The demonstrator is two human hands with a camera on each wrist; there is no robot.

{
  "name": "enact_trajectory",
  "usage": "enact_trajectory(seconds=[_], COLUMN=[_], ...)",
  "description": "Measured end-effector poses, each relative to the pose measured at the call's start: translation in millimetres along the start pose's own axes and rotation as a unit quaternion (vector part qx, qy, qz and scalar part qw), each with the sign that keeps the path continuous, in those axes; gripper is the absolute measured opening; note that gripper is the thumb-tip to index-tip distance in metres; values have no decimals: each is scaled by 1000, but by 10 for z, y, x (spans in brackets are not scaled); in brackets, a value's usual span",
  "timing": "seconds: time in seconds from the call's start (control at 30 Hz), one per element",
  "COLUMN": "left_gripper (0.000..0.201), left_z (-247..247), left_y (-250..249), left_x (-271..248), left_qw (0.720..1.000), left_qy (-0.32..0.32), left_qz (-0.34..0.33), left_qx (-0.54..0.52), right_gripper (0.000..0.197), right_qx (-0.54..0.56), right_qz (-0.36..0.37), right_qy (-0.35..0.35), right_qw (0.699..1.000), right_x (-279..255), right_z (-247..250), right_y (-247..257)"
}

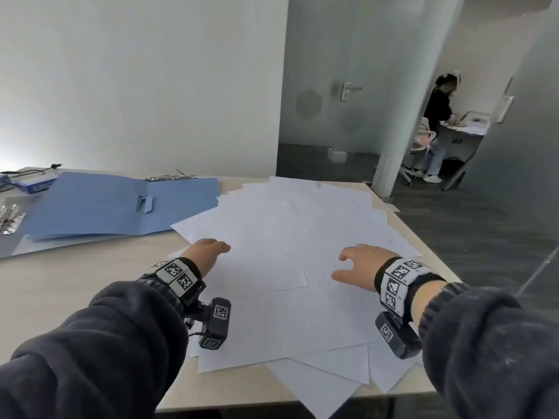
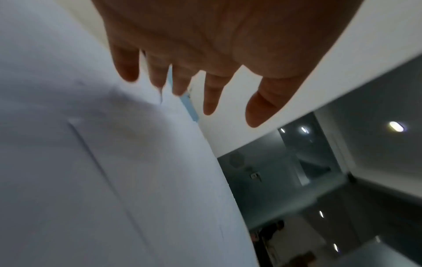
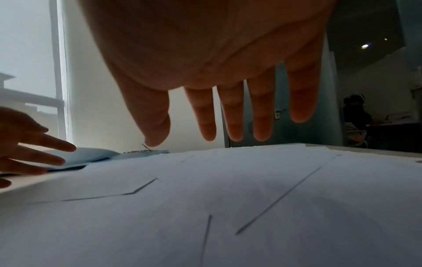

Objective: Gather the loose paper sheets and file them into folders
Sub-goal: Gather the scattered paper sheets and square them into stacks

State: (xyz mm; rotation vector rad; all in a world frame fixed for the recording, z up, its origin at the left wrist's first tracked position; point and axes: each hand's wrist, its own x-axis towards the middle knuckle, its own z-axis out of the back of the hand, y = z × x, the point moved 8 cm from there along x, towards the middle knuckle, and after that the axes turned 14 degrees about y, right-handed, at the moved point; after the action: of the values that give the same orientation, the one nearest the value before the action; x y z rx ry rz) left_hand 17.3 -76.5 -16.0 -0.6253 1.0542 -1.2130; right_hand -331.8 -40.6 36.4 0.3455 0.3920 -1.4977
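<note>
Hands, left and right, hover spread, holding nothing, over scattered sheets, seemingly ready to rake them together.

Both arms reach forward in dark sleeves, each wrist wearing a strap with black-and-white markers and a small camera slung beneath. The left hand is held palm down, fingers straight and slightly spread. The right hand, well apart to the right, is also palm down, fingers extended, thumb splayed.
</note>
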Motion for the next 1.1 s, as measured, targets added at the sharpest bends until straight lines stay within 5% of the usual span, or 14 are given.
enact_trajectory(seconds=[0.2, 0.4, 0.73, 0.93, 1.1], left_gripper=[66, 78, 69, 76, 32], left_z=[72, 100, 161, 186, 229], left_y=[336, 352, 398, 352, 361], left_x=[245, 333, 237, 117, 48], left_qw=[996, 997, 985, 995, 996], left_qy=[-44, -43, -81, -64, -47], left_qz=[71, 70, 24, 46, 61], left_qx=[-20, -11, -154, -61, -48], right_gripper=[99, 126, 111, 108, 84], right_qx=[-25, -36, -78, -64, -21], right_qz=[-19, -32, 7, 22, 22], right_qy=[63, 125, 126, 101, 52], right_qw=[998, 991, 989, 993, 998], right_x=[561, 890, 1027, 1034, 1050], right_z=[-13, -37, -78, -46, 54], right_y=[18, 32, 51, 31, -84])
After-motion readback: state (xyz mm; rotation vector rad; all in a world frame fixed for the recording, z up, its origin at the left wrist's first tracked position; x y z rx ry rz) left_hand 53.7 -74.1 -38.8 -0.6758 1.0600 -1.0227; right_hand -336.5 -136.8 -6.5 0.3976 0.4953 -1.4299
